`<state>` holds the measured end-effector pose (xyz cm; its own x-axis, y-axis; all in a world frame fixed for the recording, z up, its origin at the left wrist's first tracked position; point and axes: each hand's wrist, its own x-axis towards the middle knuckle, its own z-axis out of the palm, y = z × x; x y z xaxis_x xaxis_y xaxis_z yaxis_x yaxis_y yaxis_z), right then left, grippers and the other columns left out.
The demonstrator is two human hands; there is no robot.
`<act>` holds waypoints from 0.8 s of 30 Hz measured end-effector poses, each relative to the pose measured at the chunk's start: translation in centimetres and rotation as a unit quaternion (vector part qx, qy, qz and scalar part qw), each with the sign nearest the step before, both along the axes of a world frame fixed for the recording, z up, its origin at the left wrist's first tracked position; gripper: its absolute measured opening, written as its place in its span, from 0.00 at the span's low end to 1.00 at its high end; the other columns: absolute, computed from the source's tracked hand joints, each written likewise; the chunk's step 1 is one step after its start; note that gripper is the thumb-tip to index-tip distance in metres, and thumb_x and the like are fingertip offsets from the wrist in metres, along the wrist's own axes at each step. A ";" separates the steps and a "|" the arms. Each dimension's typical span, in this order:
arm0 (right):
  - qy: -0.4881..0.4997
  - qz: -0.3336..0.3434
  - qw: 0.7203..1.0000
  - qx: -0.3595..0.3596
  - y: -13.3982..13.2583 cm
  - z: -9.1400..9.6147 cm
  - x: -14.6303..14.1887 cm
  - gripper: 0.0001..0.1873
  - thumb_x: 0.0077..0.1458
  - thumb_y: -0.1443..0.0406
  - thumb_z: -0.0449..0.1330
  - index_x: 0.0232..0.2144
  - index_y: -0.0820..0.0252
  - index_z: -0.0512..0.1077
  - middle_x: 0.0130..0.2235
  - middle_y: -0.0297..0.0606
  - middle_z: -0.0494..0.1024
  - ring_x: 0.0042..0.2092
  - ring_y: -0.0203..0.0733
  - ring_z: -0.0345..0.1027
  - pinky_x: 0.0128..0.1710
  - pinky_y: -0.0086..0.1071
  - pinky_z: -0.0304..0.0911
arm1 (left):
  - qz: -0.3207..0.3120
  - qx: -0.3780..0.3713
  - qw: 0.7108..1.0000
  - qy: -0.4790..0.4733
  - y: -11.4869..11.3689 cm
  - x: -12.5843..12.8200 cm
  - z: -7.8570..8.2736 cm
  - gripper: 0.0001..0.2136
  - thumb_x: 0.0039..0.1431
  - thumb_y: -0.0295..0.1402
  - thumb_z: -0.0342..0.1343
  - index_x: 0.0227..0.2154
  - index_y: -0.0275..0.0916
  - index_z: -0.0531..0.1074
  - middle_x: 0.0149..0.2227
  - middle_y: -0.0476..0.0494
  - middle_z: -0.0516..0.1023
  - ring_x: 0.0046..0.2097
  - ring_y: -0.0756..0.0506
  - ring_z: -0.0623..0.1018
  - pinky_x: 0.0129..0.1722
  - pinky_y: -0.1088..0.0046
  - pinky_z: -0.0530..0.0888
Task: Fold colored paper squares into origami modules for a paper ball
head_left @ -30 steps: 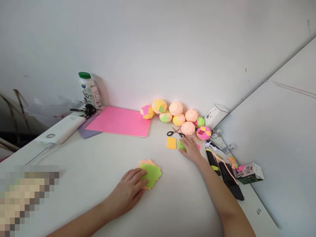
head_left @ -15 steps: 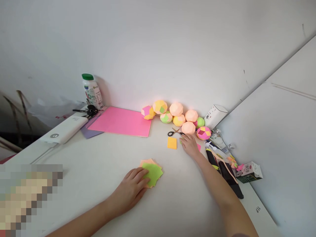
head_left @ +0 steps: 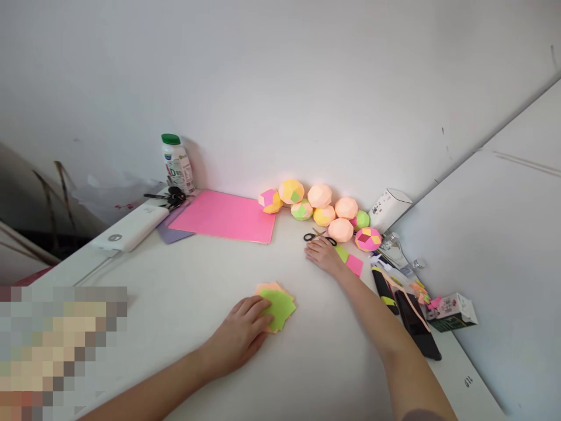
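My left hand (head_left: 243, 327) lies on the table with its fingers stretched over the left edge of a loose stack of paper squares (head_left: 279, 308). Green is on top, with peach corners sticking out beneath. Farther off, my right hand (head_left: 323, 255) is down on the table, fingers bent and close together; whatever lies under them is hidden. Just behind it are black-handled scissors (head_left: 333, 241), partly covered. On its right lie a green paper square (head_left: 341, 252) and a pink paper square (head_left: 355, 266).
Several faceted paper balls (head_left: 319, 196) line the wall beside a pink sheet (head_left: 223, 216). At left stand a green-capped bottle (head_left: 179, 166) and a white power strip (head_left: 131, 228). Along the right edge are a white cylinder (head_left: 390, 210), a black phone (head_left: 416, 324) and a small carton (head_left: 453, 311).
My right hand has moved left, off the green and pink squares, to where an orange square showed before; that square is now covered. My left hand stays on the stack. The view has shifted slightly.
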<state>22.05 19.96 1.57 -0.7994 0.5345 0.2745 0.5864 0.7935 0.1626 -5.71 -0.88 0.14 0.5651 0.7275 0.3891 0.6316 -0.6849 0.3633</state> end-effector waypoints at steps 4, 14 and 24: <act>0.015 -0.023 1.000 0.002 0.4 0.3 0.8 0.11 0.62 0.63 0.53 0.39 0.56 0.75 0.45 0.40 0.77 0.49 0.46 0.65 0.53 0.46 0.58 | -0.002 -0.013 1.000 -0.007 0.3 -0.3 -0.4 0.11 0.61 0.28 0.45 0.43 0.42 0.70 0.49 0.41 0.71 0.52 0.41 0.68 0.52 0.57 0.69; 0.111 0.018 0.994 -0.003 -6.2 0.7 -0.8 0.12 0.61 0.65 0.52 0.38 0.60 0.75 0.47 0.45 0.74 0.52 0.48 0.63 0.52 0.46 0.61 | 0.015 -0.039 0.998 -0.044 1.2 1.0 0.6 0.09 0.61 0.27 0.46 0.32 0.40 0.71 0.45 0.41 0.71 0.47 0.43 0.70 0.47 0.64 0.72; 0.158 0.008 0.984 -0.087 -12.2 -0.4 0.5 0.14 0.60 0.64 0.52 0.46 0.60 0.72 0.53 0.49 0.70 0.53 0.49 0.64 0.51 0.47 0.66 | 0.057 0.015 0.997 -0.042 3.6 4.5 -1.4 0.08 0.61 0.27 0.47 0.34 0.38 0.72 0.42 0.39 0.71 0.46 0.42 0.69 0.48 0.59 0.71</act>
<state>22.58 7.75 1.16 -0.6969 0.5837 0.4167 0.5736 0.8024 -0.1648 -1.17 2.74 -1.31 0.4436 0.7729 0.4537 0.6746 -0.6212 0.3987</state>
